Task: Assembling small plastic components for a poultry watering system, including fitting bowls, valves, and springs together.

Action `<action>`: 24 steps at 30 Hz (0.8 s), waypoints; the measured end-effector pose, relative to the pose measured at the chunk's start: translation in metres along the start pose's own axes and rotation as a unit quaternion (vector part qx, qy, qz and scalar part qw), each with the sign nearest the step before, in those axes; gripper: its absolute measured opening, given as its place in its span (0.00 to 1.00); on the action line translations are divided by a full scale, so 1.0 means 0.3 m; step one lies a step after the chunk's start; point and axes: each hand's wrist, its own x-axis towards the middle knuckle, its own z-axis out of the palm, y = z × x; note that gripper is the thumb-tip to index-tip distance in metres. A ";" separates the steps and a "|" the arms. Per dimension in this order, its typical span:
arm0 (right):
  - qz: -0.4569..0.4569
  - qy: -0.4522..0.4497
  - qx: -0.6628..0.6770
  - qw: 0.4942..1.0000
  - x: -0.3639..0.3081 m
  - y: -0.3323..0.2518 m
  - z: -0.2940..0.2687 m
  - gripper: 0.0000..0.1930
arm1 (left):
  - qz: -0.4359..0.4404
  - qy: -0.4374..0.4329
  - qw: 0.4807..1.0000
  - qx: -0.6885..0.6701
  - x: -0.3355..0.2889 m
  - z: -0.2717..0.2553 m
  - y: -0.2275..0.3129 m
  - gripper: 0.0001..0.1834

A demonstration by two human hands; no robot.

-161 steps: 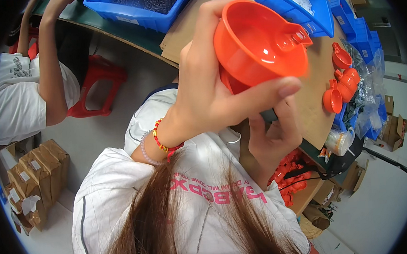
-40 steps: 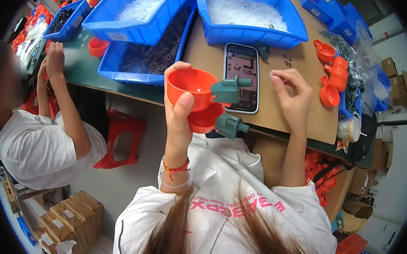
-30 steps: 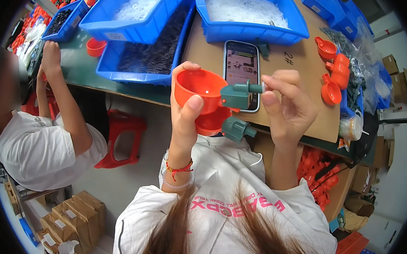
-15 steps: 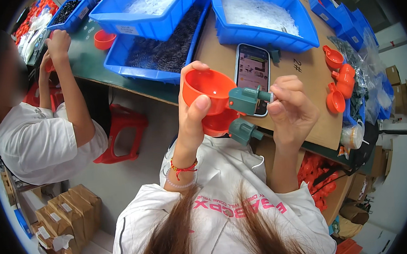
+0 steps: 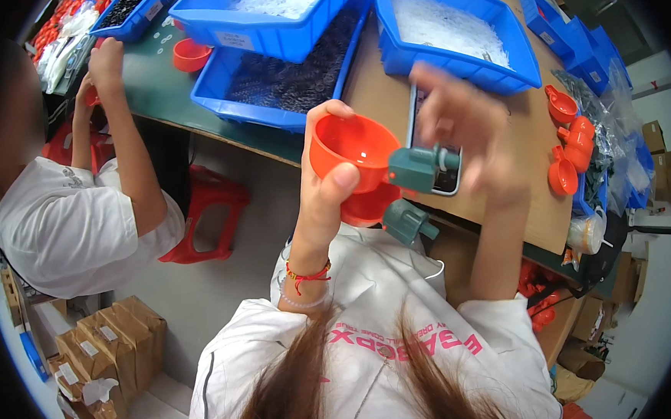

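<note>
So the right hand [image 5: 465, 136] is lifting off the grey-green cap [image 5: 419, 168] now. Half a second back it was pinched right on that cap at the side of the orange cup [image 5: 353, 148]; now it's up above it, blurred from moving, fingers spread loosely and holding nothing as far as I can tell. Looks to me like the fitting bit on that cap is finished and the hand is heading off toward the tabletop [image 5: 513, 199], but that's a guess.

The left hand [image 5: 327, 195] is doing all the holding: wrapped snugly around the orange cup from below, thumb pressing on the near rim, cup raised in front of the chest with its mouth facing up. The cap is sticking out sideways from the cup's right side. A second grey-green cap [image 5: 405, 222] is poking out just under the cup, and there seems to be another orange piece nested beneath, hard to be sure.

Behind it a phone [image 5: 437, 169] is lying on the tabletop, blue bins [image 5: 456, 52] beyond that, and more orange cups [image 5: 566, 149] off to the right.
</note>
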 end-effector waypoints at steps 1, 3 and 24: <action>-0.021 0.021 0.015 0.999 0.063 -0.007 -0.025 0.31 | 0.003 0.004 1.000 0.005 0.002 -0.009 0.004 0.34; 0.002 0.079 -0.201 0.976 0.240 -0.048 -0.036 0.26 | 0.036 0.003 0.999 0.037 0.005 -0.049 0.006 0.33; 0.015 -0.166 -0.602 0.781 0.809 0.139 0.053 0.11 | 0.077 0.054 0.995 0.022 -0.004 -0.114 0.083 0.27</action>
